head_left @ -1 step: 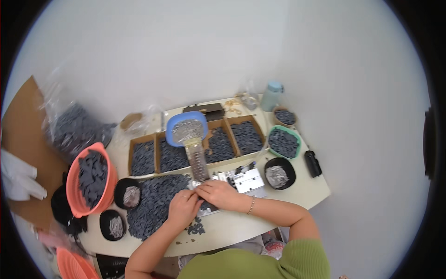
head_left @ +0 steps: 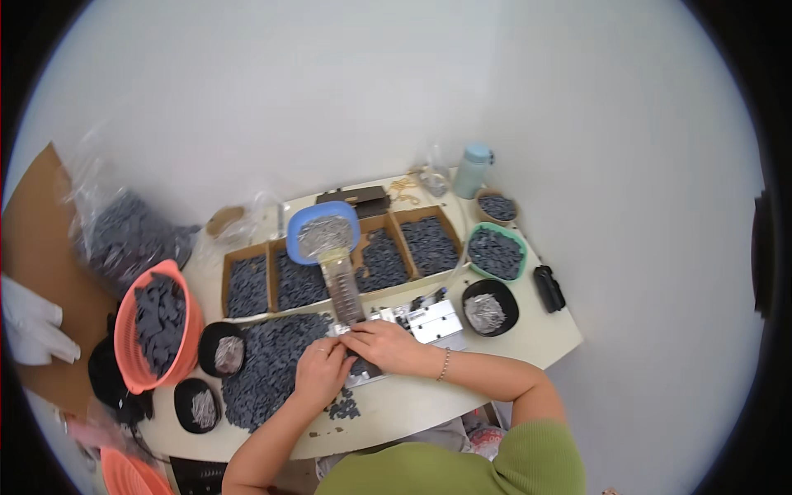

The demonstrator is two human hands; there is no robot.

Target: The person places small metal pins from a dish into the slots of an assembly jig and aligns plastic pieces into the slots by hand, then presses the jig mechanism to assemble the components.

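My left hand (head_left: 320,371) and my right hand (head_left: 386,346) meet at the near end of a clear, ridged chute (head_left: 342,290). The fingers of both are bent and pressed together, fingertips almost touching; whatever they pinch is hidden. Under and beside them lies a metal fixture with a white block (head_left: 436,323) on its right. A blue bowl (head_left: 294,239) of thin silvery pins sits at the chute's upper end. Left of my left hand spreads a heap of small dark grey pieces (head_left: 268,363), with a few loose ones (head_left: 345,404) near the table's front edge.
Behind the fixture stands a divided cardboard tray (head_left: 270,280) of grey pieces. Black bowls (head_left: 513,307) of metal parts flank the work on both sides. A green bowl (head_left: 523,260), a blue bottle (head_left: 473,172) and a black case (head_left: 549,289) stand right; an orange basket (head_left: 191,330) stands left.
The whole scene sits slightly further left in the picture. Both hands remain together at the fixture, with no clear change in their grip.
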